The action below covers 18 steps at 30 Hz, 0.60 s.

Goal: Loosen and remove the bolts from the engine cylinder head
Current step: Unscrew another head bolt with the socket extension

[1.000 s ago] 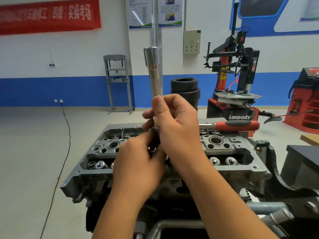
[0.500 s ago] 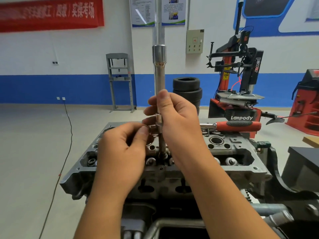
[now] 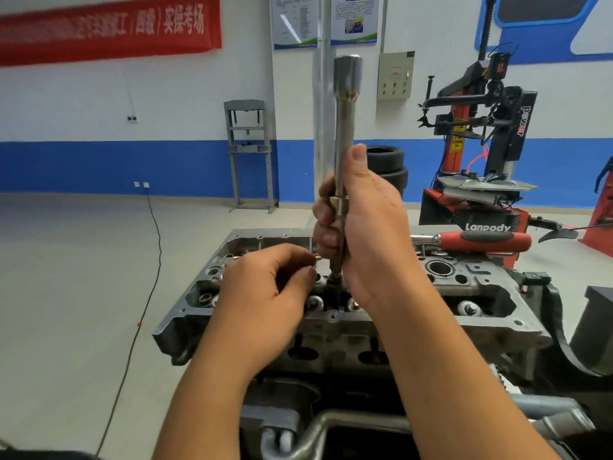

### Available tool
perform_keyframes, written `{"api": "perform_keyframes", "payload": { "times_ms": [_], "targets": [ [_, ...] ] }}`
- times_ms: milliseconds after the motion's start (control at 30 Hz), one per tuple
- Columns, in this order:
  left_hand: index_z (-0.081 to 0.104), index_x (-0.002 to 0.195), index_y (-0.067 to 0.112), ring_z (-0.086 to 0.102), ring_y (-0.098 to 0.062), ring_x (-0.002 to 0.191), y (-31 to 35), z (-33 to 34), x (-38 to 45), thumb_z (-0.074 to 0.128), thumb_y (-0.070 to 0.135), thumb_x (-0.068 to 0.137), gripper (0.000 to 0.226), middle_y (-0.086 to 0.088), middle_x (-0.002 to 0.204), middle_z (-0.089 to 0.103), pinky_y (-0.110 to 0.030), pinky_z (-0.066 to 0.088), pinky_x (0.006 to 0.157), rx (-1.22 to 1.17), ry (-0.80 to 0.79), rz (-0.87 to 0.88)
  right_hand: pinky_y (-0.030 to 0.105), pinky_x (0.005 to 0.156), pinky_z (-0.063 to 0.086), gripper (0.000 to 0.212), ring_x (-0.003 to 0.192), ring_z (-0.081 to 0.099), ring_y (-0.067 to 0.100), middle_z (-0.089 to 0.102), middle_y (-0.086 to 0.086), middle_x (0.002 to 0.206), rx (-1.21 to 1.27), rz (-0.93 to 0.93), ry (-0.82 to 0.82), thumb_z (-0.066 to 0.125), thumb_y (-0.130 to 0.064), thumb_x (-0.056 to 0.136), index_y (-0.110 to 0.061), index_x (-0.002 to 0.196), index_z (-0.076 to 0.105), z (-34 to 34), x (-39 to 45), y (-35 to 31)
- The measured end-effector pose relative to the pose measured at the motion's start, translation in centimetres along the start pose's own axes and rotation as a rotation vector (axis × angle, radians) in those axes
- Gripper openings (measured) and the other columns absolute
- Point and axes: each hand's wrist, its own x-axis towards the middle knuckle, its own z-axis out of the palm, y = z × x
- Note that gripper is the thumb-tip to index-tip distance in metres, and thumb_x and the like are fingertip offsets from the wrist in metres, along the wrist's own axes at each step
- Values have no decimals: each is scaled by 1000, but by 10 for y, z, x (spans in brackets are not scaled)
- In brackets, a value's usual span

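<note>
Left hand (image 3: 265, 287): over the near middle of the cylinder head, fingers (image 3: 306, 260) curled, fingertips and thumb pinched together round something small and metallic; what it is I cannot tell.
Right hand (image 3: 368, 234): just beside the left, fingers wrapped round the lower part of the socket extension, thumb lying up along the shaft.
Socket extension (image 3: 343, 134): upright, a little blurred, its wide end on top and its lower tip down in a well at the middle of the cylinder head.
Cylinder head (image 3: 481, 293): grey casting with open wells and round valve parts along its near edge; whether a bolt sits under the tool tip is hidden.
Ratchet wrench (image 3: 484, 240): red and black handle, lying across the far right edge of the cylinder head, apart from both hands.
Tyre changer (image 3: 481, 134): red and black machine behind the right end of the head.
Stacked tyres (image 3: 389, 164): on the floor by the blue-banded wall.
Grey press frame (image 3: 250, 151): against that wall, left of the tyres.
</note>
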Motion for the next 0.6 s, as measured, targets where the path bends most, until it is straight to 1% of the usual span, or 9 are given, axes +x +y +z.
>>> {"api": "perform_keyframes", "payload": {
  "times_ms": [67, 167, 267, 300, 367, 433, 467, 567, 600],
  "targets": [
    [76, 113, 40, 69, 7, 90, 0, 0, -1, 73, 29, 96, 20, 29, 100, 73, -18, 54, 79, 17, -83, -25, 29, 49, 28, 51, 48, 36, 14, 50, 0, 60, 26, -31, -5, 46, -58, 104, -19, 75, 58, 1, 0, -4],
    [75, 115, 39, 70, 0, 84, 1, 2, -2, 73, 39, 95, 20, 23, 99, 74, -33, 59, 79, 91, -170, -22, 24, 44, 32, 50, 46, 39, 12, 50, 1, 60, 48, -94, -13, 45, -55, 105, -17, 76, 58, 5, -1, -6],
    [75, 102, 37, 67, -8, 72, 6, 5, -1, 69, 49, 92, 16, 17, 90, 73, -43, 60, 75, 141, -183, -2, 23, 43, 33, 50, 45, 39, 11, 49, 2, 60, 39, -121, -2, 44, -54, 106, -16, 76, 56, 7, -1, -8],
    [75, 98, 36, 66, -10, 70, 9, 6, -1, 65, 54, 90, 21, 16, 87, 73, -44, 60, 73, 154, -180, -2, 23, 42, 33, 50, 45, 39, 11, 49, 3, 61, 34, -125, 6, 44, -54, 106, -16, 76, 56, 7, -1, -8],
    [74, 92, 34, 67, -14, 73, 14, 9, 0, 58, 60, 83, 32, 14, 84, 73, -44, 59, 73, 183, -165, -13, 23, 43, 32, 50, 45, 38, 11, 48, 4, 61, 32, -130, 23, 45, -53, 106, -15, 76, 55, 9, -1, -8],
    [74, 87, 31, 68, -18, 77, 16, 12, 2, 55, 59, 82, 34, 11, 81, 73, -44, 59, 73, 199, -142, -22, 23, 43, 32, 50, 45, 38, 12, 48, 4, 61, 34, -143, 39, 45, -52, 107, -15, 74, 55, 10, -2, -9],
    [74, 86, 31, 68, -18, 79, 17, 14, 3, 56, 56, 83, 31, 10, 80, 73, -44, 58, 74, 193, -127, -21, 22, 43, 33, 49, 45, 39, 12, 48, 4, 61, 33, -155, 46, 46, -51, 107, -15, 74, 55, 11, -2, -9],
    [74, 91, 34, 68, -17, 80, 15, 17, 4, 63, 41, 95, 14, 13, 86, 74, -43, 58, 76, 172, -90, -2, 21, 44, 34, 47, 47, 43, 13, 49, 6, 63, 35, -195, 58, 49, -50, 106, -14, 76, 55, 12, -2, -10],
    [74, 92, 34, 67, -17, 82, 15, 18, 4, 64, 38, 96, 12, 13, 88, 74, -43, 57, 76, 169, -84, 1, 21, 44, 35, 46, 47, 44, 13, 49, 6, 63, 35, -202, 63, 50, -49, 105, -13, 77, 55, 13, -3, -10]
  ]
}}
